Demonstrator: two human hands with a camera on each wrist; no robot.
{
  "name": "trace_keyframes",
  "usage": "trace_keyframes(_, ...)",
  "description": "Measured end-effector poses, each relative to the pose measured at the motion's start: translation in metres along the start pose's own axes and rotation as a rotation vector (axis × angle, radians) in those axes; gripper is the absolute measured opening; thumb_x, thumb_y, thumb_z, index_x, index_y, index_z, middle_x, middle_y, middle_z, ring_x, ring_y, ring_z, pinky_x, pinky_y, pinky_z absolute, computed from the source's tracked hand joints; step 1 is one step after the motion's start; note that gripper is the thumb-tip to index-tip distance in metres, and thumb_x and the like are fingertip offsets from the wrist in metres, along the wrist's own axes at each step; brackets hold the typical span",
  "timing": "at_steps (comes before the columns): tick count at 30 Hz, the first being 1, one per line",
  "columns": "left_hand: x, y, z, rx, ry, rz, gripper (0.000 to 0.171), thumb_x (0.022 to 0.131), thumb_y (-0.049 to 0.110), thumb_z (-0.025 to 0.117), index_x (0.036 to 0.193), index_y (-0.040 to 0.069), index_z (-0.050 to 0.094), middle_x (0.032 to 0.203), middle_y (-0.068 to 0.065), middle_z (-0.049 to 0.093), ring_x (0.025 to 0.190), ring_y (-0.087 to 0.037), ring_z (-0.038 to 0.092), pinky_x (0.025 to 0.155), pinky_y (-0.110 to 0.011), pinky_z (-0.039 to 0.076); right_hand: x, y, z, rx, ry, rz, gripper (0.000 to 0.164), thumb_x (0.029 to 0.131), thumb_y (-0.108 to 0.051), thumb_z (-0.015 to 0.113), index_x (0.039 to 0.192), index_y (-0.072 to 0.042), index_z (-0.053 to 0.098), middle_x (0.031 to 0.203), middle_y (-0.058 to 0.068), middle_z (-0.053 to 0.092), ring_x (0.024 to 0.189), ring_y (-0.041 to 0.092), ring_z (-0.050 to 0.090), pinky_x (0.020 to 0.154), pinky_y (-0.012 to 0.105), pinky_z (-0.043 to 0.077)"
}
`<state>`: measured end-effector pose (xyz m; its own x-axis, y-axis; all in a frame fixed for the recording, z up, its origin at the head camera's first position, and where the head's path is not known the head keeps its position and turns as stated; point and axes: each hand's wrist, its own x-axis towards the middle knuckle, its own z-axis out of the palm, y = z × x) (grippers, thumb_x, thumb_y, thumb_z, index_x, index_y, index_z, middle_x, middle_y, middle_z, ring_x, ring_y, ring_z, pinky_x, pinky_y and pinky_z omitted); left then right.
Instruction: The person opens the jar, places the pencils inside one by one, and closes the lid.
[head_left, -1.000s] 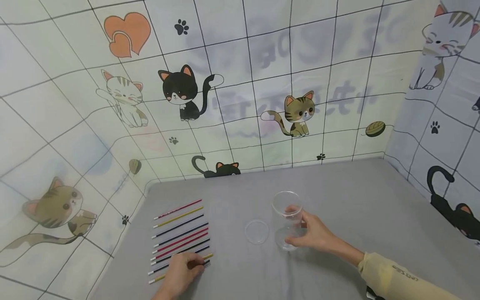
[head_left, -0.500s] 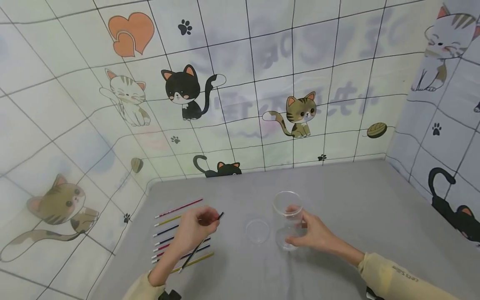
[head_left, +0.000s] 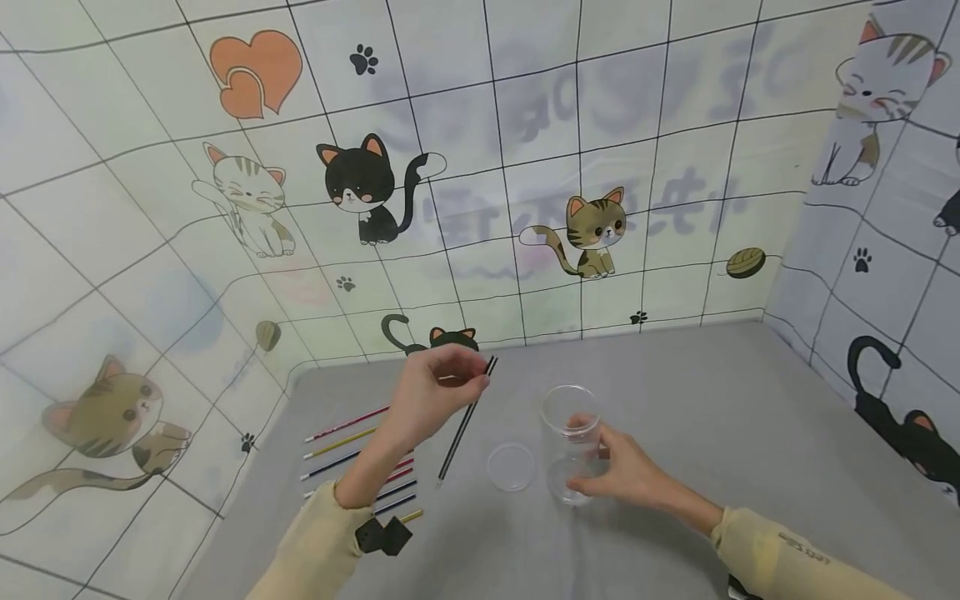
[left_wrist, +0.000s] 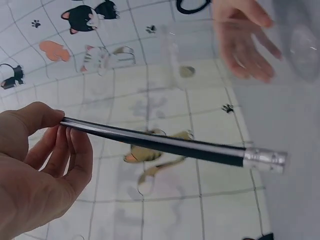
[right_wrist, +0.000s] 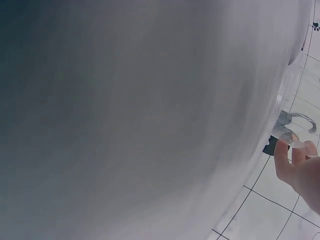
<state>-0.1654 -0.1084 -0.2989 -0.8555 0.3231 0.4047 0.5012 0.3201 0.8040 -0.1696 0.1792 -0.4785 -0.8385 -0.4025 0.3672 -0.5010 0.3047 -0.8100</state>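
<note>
Head: pencil mostly below left grip

A gray tabletop carries a row of red, yellow and dark pencils lying roughly parallel toward its left side, a clear round disc lying flat near the middle, and, just right of that disc, a clear cup standing upright.
</note>
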Motion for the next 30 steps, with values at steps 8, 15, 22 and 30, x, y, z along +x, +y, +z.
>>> trace_keyframes(8,0.036,0.036,0.019,-0.197,0.048,0.076,0.013,0.088,-0.003,0.070,0.100,0.000,0.070,0.092,-0.012,0.070,0.085,-0.019,0.068,0.082,-0.036,0.056,0.000,0.000,0.001,0.009,-0.009,-0.002,0.074,0.074,-0.020,0.089,0.134,0.001,0.052,0.127,0.009,0.062,0.110,0.029,0.061,0.087,0.048,0.052)
trace_keyframes(15,0.059,0.058,0.040,-0.362,0.125,0.118,0.015,0.088,-0.008,0.067,0.103,-0.005,0.067,0.091,-0.006,0.068,0.085,-0.013,0.067,0.087,-0.038,0.054,0.000,0.001,-0.001,-0.012,-0.017,0.020,0.074,0.075,-0.021,0.088,0.136,-0.002,0.051,0.129,0.010,0.060,0.113,0.027,0.060,0.090,0.047,0.052)
trace_keyframes(22,0.069,0.065,0.056,-0.444,0.147,0.156,0.016,0.089,-0.009,0.065,0.105,-0.008,0.065,0.089,0.002,0.067,0.085,-0.011,0.065,0.082,-0.031,0.054,0.001,0.001,0.000,0.011,-0.018,0.005,0.075,0.075,-0.020,0.089,0.136,0.001,0.050,0.129,0.011,0.060,0.112,0.036,0.060,0.089,0.053,0.051)
trace_keyframes(30,0.069,0.045,0.069,-0.429,0.103,0.141,0.016,0.091,-0.007,0.066,0.106,-0.007,0.065,0.090,-0.003,0.067,0.084,-0.010,0.064,0.082,-0.031,0.054,0.001,0.002,0.000,-0.005,-0.014,0.016,0.076,0.074,-0.021,0.089,0.137,-0.006,0.051,0.130,0.007,0.060,0.113,0.037,0.060,0.089,0.047,0.051)
